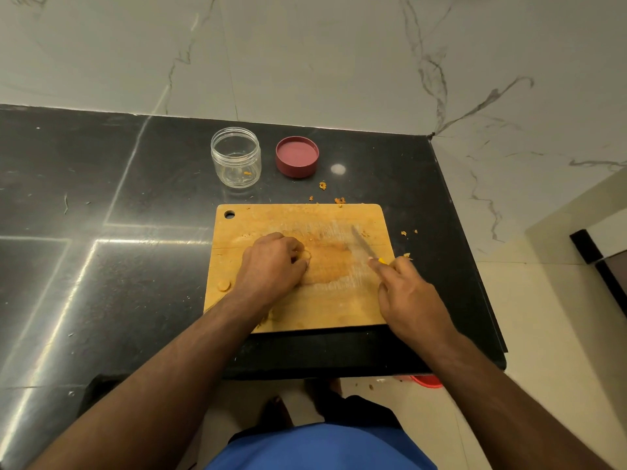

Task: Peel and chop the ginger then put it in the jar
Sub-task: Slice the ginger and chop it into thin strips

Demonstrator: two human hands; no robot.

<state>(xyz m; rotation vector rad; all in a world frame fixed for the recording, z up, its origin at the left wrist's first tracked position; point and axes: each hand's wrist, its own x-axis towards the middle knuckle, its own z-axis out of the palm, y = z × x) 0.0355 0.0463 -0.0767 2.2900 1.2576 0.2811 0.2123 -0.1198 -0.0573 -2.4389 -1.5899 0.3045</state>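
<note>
A wooden cutting board (339, 300) lies on the black counter. My left hand (271, 262) rests on the board's middle, fingers curled over a pale piece of ginger (306, 255) that shows only at my fingertips. My right hand (407, 293) grips a knife (363, 244) with a yellow handle; its blade is lifted and blurred, pointing up and left, apart from the ginger. A round ginger slice (224, 285) lies near the board's left edge. The clear jar (236, 157) stands open behind the board with a small scrap inside.
The jar's red lid (297, 157) lies upside down to the right of the jar. Ginger peel scraps (322, 185) are scattered behind and right of the board. The counter (101, 249) ends just right of the board and close in front of it.
</note>
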